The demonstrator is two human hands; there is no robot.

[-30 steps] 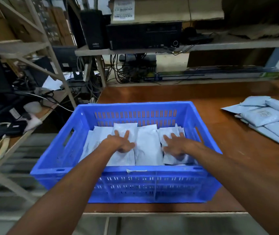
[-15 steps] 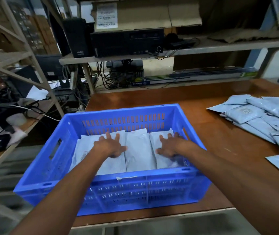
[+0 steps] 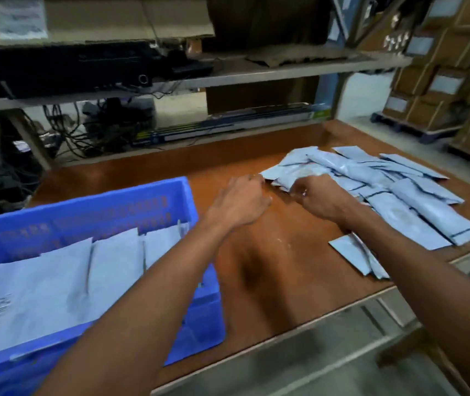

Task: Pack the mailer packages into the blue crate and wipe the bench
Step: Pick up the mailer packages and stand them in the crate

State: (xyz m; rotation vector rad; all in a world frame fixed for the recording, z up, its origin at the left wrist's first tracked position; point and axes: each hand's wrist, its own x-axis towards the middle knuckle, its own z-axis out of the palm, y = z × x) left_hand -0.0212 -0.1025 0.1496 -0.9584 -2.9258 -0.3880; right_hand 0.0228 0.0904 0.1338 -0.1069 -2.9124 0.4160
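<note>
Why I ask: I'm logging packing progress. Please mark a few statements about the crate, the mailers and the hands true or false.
1. The blue crate holds packed mailers. True.
2. Both hands are inside the crate. False: the left hand and right hand are at the near edge of the loose pile of mailers.
3. The loose pile lies on the bench, to the right of the crate. True.
4. Every mailer is packed. False: many are still on the bench.
</note>
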